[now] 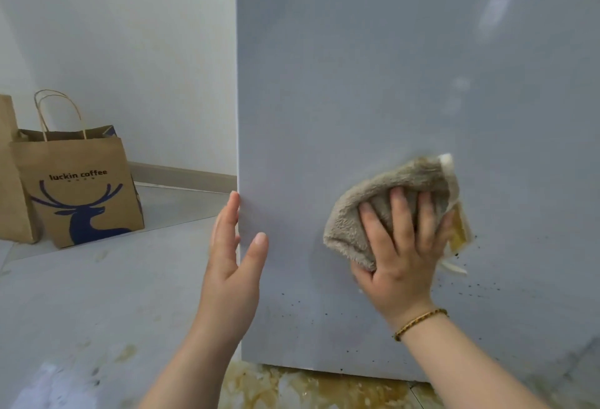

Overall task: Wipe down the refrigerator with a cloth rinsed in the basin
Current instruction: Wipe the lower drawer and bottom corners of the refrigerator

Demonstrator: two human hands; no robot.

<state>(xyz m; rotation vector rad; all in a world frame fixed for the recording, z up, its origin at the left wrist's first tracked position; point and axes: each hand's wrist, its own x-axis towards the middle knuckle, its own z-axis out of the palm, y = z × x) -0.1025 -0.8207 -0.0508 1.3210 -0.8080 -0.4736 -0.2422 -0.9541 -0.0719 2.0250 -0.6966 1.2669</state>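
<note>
The refrigerator [406, 67] filled the right side of the view as a flat, smooth, blue-grey panel with a faint sheen, and dark specks [470, 285] peppered its lower part. It stood on a pale grey floor [97, 295], where yellow-brown stains [292, 386] spread along its bottom edge. Behind, a plain white wall [130, 35] met a grey skirting [181, 175], and a brown paper bag [81, 188] with twisted handles and a blue deer print stood upright near the corner. The cloth [350, 214], a fluffy beige terry piece bunched into a rough wedge, lay flat against the panel, its long axis slanting from lower left to upper right. The right hand [402, 246], with a braided bracelet [418, 322] on its wrist, pressed it with fingers [399, 210] spread. The left hand [233, 262] rested at the panel's vertical corner, fingers straight and together, thumb apart on the panel face.
</note>
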